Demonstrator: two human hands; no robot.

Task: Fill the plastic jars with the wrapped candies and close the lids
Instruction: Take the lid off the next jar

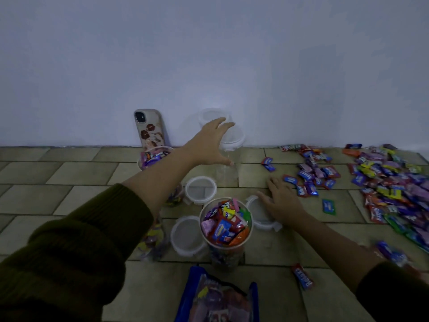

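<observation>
Fingers on the left hand (213,140) are spread wide, reaching out to the empty clear jar (226,174) near the wall. The thumb looks to be right at the rim, but nothing is wrapped round the jar, so I'd say that hand holds nothing. Fingers of the right hand (282,202) lie straight and flat on the tiled floor, partly over a white lid (257,216), gripping nothing.

Stuff I'd worry about from my end:
- The empty jar is tall and probably light, so a poke from the thumb instead of a proper wrap could tip it into the lid (232,138) just behind it.
- The heaped open jar (226,225) sits between both arms, so dragging the empty one back could clip it and spill wrapped candies.
- It's piled above the rim, so its lid may not snap shut.
- The candy pile (383,182) is well off to the right, so that means lots of reaching.
</observation>
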